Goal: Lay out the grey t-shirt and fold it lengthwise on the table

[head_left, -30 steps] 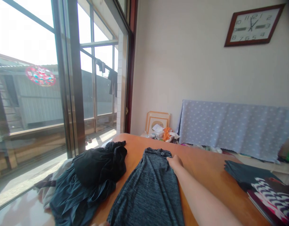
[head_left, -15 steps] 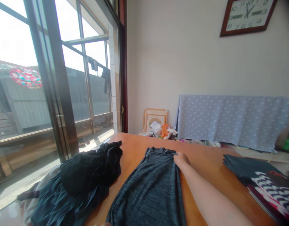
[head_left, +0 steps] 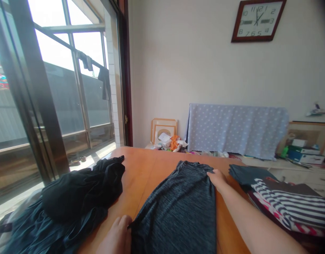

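Closest to me, the left hand (head_left: pixel 117 234) lies low on the desk (head_left: pixel 141 169), knuckles up, its fingers (head_left: pixel 124 222) curled against the near left edge of the grey garment (head_left: pixel 180 208); they seem to pinch that edge, though the bottom of the view cuts the hand off and I cannot be sure. The garment lies flat and lengthwise down the middle of the desk, running away from the person. The right arm stretches out straight along the garment's right side, and the right hand (head_left: pixel 217 177) rests palm down at the far right corner, fingers (head_left: pixel 211 173) loosely bent on the cloth, pressing rather than gripping. Left of the garment sits a heap of dark clothes (head_left: pixel 72 197), spilling over the desk's window side. On the right, just beside the forearm, is a stack of folded clothes (head_left: pixel 284 201), striped on top. Farther back, a dotted blue cloth (head_left: pixel 236 128) hangs against the wall, with a clock (head_left: pixel 257 19) above it.
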`<state>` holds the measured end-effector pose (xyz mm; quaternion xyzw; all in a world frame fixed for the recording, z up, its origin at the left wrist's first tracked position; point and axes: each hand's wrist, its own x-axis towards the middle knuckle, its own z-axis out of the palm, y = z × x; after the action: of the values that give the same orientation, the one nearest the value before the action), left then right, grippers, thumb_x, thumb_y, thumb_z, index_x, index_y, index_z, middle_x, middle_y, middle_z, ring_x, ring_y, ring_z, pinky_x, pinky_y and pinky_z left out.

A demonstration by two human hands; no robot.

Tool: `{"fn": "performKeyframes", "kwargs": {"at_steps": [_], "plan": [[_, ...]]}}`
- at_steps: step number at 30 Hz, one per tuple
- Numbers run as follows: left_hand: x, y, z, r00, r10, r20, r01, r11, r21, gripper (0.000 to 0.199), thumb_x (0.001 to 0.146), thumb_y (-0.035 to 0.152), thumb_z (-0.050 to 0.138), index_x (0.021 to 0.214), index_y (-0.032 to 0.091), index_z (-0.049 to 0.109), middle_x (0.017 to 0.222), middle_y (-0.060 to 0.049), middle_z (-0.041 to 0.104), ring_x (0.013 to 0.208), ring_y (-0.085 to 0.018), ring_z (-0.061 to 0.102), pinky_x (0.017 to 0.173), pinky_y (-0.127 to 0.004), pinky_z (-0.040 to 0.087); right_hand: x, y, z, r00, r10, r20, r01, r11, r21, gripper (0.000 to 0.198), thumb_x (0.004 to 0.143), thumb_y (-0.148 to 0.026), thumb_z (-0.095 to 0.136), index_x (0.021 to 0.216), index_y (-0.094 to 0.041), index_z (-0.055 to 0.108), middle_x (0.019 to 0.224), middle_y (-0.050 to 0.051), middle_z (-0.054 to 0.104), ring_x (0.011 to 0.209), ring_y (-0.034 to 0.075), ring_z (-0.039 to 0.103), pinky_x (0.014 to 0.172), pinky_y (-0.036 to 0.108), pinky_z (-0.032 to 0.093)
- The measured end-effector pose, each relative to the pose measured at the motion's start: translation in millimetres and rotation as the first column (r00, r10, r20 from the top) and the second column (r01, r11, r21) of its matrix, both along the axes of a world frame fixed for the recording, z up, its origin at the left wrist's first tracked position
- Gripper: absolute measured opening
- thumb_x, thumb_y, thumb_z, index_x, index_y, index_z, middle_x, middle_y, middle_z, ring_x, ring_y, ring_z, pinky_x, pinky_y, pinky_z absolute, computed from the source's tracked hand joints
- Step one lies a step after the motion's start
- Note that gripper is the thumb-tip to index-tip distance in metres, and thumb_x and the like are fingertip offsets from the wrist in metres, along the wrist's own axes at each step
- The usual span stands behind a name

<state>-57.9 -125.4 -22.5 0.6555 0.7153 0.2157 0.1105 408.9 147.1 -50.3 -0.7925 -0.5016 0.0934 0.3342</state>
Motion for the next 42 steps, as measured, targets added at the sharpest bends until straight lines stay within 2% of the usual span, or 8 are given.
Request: {"fn": "performKeyframes", "kwargs": {"at_steps": [5, 10, 16, 19, 22, 25, 31, 42], "plan": [[-9.8, -0.6, 2.0, 0.996, 0.081, -0.041, -0.078, 0.993, 0.085, 0.021, 0.094, 0.024, 0.04, 0.098, 0.024, 0.061, 0.102, -0.006, 0.066, 0.096, -0.02, 0.064, 0.084, -0.028, 0.046, -4.9, -36.2, -1.6, 0.998, 0.058, -0.011, -0.058, 0.998, 0.03, 0.036, 0.08, -0.048, 0.057, 0.098, -0.021, 0.072, 0.094, 0.01, 0.076, 0.086, 0.025, 0.07, 0.069, 0.028, 0.048], [15.4, -28.4, 29.1, 0.958, 0.162, -0.236, -0.137, 0.984, 0.118, 0.033, 0.094, 0.034, 0.044, 0.12, 0.024, 0.061, 0.125, -0.01, 0.061, 0.113, -0.028, 0.056, 0.089, -0.038, 0.042, -11.6, -90.1, 5.8, 0.99, 0.14, -0.026, -0.139, 0.989, 0.051, 0.041, 0.082, -0.044, 0.058, 0.115, -0.021, 0.068, 0.113, 0.01, 0.073, 0.1, 0.024, 0.068, 0.079, 0.028, 0.049], [27.7, -60.5, 35.3, 0.975, 0.089, -0.206, -0.081, 0.996, 0.048, 0.046, 0.093, 0.046, 0.045, 0.129, 0.021, 0.06, 0.14, -0.013, 0.055, 0.125, -0.03, 0.049, 0.103, -0.042, 0.035, -41.4, -158.2, 7.8, 0.94, 0.337, -0.055, -0.335, 0.941, 0.04, 0.034, 0.083, -0.039, 0.061, 0.11, -0.021, 0.07, 0.11, 0.008, 0.073, 0.101, 0.022, 0.067, 0.085, 0.027, 0.048], [16.2, -71.3, 38.2, 0.96, 0.201, -0.193, -0.183, 0.978, 0.103, 0.049, 0.094, 0.051, 0.044, 0.128, 0.022, 0.062, 0.143, -0.014, 0.051, 0.133, -0.033, 0.042, 0.106, -0.046, 0.032, -53.7, -185.6, -2.9, 0.901, 0.433, -0.011, -0.433, 0.901, 0.019, 0.032, 0.082, -0.041, 0.061, 0.108, -0.023, 0.071, 0.106, 0.007, 0.072, 0.095, 0.021, 0.068, 0.083, 0.028, 0.049], [-5.9, -74.9, 41.9, 0.914, 0.365, -0.18, -0.343, 0.928, 0.144, 0.048, 0.095, 0.054, 0.039, 0.123, 0.024, 0.064, 0.134, -0.014, 0.056, 0.126, -0.035, 0.046, 0.1, -0.051, 0.035, -58.3, -205.6, -14.5, 0.873, 0.485, 0.051, -0.484, 0.875, -0.017, 0.033, 0.083, -0.044, 0.059, 0.106, -0.024, 0.071, 0.095, 0.006, 0.071, 0.085, 0.021, 0.067, 0.078, 0.029, 0.049], [-35.2, -65.2, 37.4, 0.897, 0.4, -0.186, -0.393, 0.916, 0.077, 0.049, 0.093, 0.057, 0.038, 0.117, 0.024, 0.067, 0.125, -0.014, 0.059, 0.116, -0.037, 0.053, 0.092, -0.052, 0.041, -59.4, -217.6, -18.3, 0.865, 0.496, 0.079, -0.496, 0.868, -0.024, 0.034, 0.084, -0.045, 0.056, 0.106, -0.024, 0.071, 0.092, 0.005, 0.069, 0.081, 0.021, 0.067, 0.075, 0.029, 0.049], [-79.2, -23.9, 17.8, 0.926, 0.282, -0.252, -0.273, 0.96, 0.068, 0.056, 0.093, 0.055, 0.036, 0.122, 0.018, 0.064, 0.127, -0.018, 0.057, 0.115, -0.037, 0.056, 0.092, -0.046, 0.044, -63.7, -225.3, -9.6, 0.876, 0.481, 0.04, -0.481, 0.877, -0.013, 0.032, 0.084, -0.042, 0.056, 0.105, -0.023, 0.071, 0.093, 0.005, 0.07, 0.082, 0.02, 0.066, 0.075, 0.029, 0.048], [-92.7, 44.5, 23.1, 0.938, 0.231, -0.259, -0.241, 0.971, -0.006, 0.072, 0.087, 0.065, 0.039, 0.131, 0.012, 0.058, 0.13, -0.022, 0.06, 0.121, -0.038, 0.057, 0.098, -0.044, 0.044, -66.3, -233.1, -16.1, 0.876, 0.482, -0.011, -0.479, 0.874, 0.08, 0.029, 0.084, -0.044, 0.051, 0.098, -0.028, 0.071, 0.094, 0.005, 0.07, 0.08, 0.022, 0.066, 0.073, 0.033, 0.051]]}}
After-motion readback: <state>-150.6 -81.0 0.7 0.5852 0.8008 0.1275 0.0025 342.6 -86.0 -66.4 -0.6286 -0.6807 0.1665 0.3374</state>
